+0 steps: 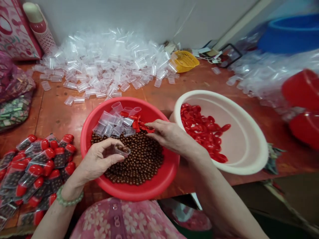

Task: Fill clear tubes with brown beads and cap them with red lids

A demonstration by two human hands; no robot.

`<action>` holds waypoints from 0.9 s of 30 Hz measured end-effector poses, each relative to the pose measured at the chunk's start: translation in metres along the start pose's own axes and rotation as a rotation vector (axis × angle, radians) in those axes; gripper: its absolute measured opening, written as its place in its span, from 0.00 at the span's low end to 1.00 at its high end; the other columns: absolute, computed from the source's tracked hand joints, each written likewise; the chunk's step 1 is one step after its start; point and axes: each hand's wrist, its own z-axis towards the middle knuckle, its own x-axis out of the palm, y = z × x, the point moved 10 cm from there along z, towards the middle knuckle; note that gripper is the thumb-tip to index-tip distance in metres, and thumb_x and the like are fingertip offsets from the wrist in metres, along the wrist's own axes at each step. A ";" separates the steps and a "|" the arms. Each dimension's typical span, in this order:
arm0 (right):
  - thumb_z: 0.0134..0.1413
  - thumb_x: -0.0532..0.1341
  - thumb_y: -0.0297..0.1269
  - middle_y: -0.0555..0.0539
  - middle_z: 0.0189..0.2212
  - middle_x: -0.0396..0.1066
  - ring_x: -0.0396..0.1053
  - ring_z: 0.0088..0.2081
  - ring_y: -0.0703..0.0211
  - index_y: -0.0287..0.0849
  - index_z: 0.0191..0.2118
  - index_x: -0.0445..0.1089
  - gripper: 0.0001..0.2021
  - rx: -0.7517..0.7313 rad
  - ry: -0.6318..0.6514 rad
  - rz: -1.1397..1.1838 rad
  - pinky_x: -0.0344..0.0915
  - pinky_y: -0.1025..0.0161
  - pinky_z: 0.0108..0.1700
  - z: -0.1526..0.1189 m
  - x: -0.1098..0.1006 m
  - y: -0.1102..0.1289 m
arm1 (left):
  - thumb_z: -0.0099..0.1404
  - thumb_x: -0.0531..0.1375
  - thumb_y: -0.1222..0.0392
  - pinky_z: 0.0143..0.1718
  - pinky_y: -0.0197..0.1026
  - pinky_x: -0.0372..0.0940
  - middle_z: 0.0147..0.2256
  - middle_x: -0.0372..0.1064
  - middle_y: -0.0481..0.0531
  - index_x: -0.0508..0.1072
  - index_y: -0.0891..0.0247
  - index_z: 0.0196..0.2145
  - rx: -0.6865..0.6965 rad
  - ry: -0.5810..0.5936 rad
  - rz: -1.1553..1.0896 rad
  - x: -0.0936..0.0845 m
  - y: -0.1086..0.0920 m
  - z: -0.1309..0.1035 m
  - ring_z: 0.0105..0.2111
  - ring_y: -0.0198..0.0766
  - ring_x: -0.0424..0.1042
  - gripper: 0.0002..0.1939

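My left hand [99, 159] grips a small clear plastic tube [122, 151], its open mouth tipped up and brown balls showing inside. It hovers over the red basin [86, 142], where many glossy brown balls [139, 162] lie. My right hand [169, 134] reaches into the basin's far right part, fingers pinched on a red plastic cap [149, 130]. Beside those fingertips sit a few more red caps [136, 124]. Several clear tubes [109, 122] rest on the balls at the back left of the basin.
A white basin [239, 132] of red caps [204, 129] stands to the right. Filled, red-capped tubes [37, 172] are heaped at left. Behind lies a big pile of clear tubes [107, 63], with a yellow basket [185, 61] beside it. Red containers [302, 89] and a blue tub [291, 33] are at far right.
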 end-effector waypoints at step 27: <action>0.56 0.50 0.24 0.34 0.35 0.71 0.69 0.38 0.47 0.32 0.38 0.70 0.12 0.102 0.134 -0.774 0.56 0.58 0.34 0.010 0.050 -0.004 | 0.60 0.62 0.59 0.40 0.38 0.65 0.35 0.75 0.51 0.74 0.65 0.42 0.073 -0.195 0.075 -0.014 0.004 -0.001 0.35 0.36 0.73 0.12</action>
